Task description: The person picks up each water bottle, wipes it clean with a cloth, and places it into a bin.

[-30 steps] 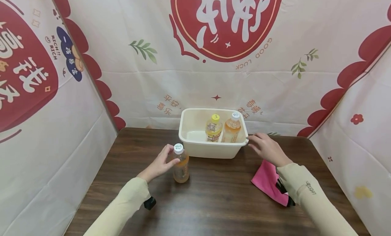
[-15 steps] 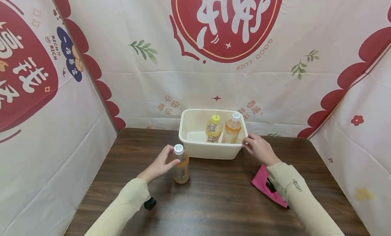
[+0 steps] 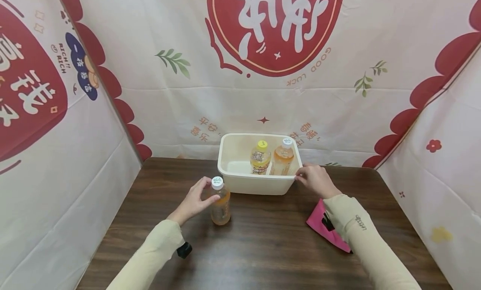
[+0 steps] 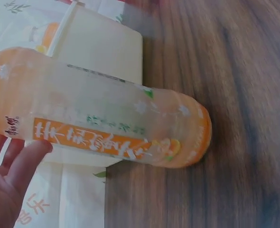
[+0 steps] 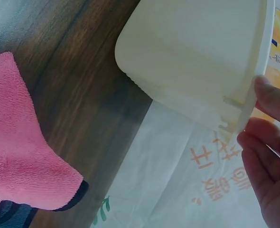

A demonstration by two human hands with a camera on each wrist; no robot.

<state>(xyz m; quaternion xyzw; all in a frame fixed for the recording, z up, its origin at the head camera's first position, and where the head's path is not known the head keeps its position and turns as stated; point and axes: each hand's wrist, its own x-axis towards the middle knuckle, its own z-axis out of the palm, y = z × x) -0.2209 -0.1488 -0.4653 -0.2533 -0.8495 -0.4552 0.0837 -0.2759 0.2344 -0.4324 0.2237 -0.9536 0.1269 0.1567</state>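
Note:
My left hand [image 3: 193, 202] grips a clear plastic drink bottle [image 3: 221, 210] near its top, thumb and fingers on either side below the white cap. The bottle stands upright on the brown table, just in front of a cream plastic bin [image 3: 259, 186]. In the left wrist view its orange label strip [image 4: 92, 138] faces the camera. At the bin's right front corner, my right hand [image 3: 317, 181] pinches the rim [image 5: 259, 61] between thumb and fingers. Inside the bin, on its right side, stand a yellow-capped bottle [image 3: 260, 160] and a white-capped bottle [image 3: 282, 160] holding amber drink.
A pink cloth [image 3: 330, 237] with dark edging lies on the table under the right forearm, partly covered by the sleeve. Printed white fabric [image 3: 233, 102] hangs behind the table and along both sides. The bin sits close to the back fabric.
My right hand has shifted left and inward along the bin's corner, bringing its fingers onto the rim. My left hand and its bottle keep their place; the whole view has drifted slightly.

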